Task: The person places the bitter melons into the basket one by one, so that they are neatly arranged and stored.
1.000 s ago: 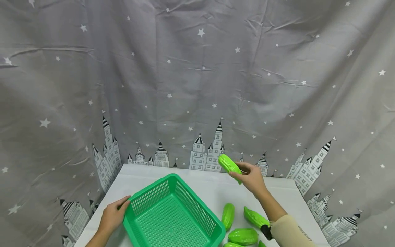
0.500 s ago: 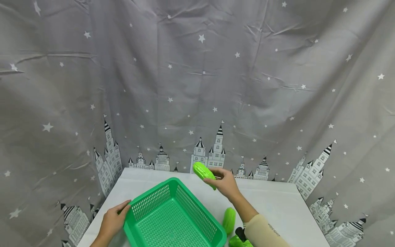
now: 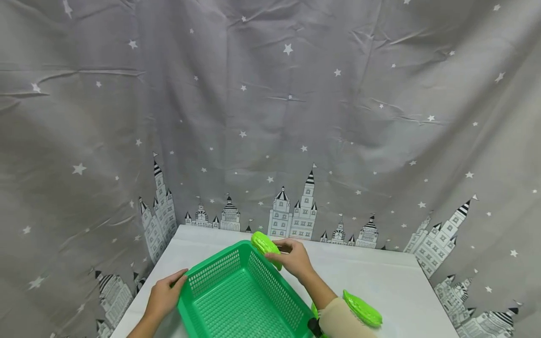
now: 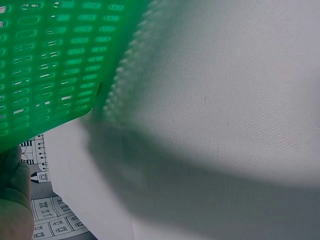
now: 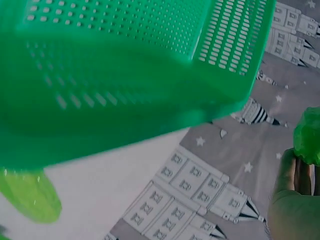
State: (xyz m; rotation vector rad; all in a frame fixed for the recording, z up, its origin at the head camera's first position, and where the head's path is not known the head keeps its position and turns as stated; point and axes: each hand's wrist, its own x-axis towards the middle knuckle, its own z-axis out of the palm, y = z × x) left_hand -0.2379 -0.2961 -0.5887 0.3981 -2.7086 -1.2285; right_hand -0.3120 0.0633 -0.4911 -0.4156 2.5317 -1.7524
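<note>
My right hand holds a glossy bright green bitter melon between thumb and fingers, over the far right rim of the green plastic basket. In the right wrist view that bitter melon shows at the right edge, on top of the fingers. My left hand grips the basket's left corner, fingers on the rim. From the left wrist, part of the left hand appears below the slotted basket wall. What shows of the basket's inside is bare perforated floor.
Another bitter melon lies on the white table, right of my forearm. One more is mostly hidden between basket and sleeve. A grey curtain with stars and castles hangs behind the table.
My right hand has carried the bitter melon leftward and lower, from the table's right side to the basket's rim. The left hand keeps its grip on the basket. The head view has shifted slightly.
</note>
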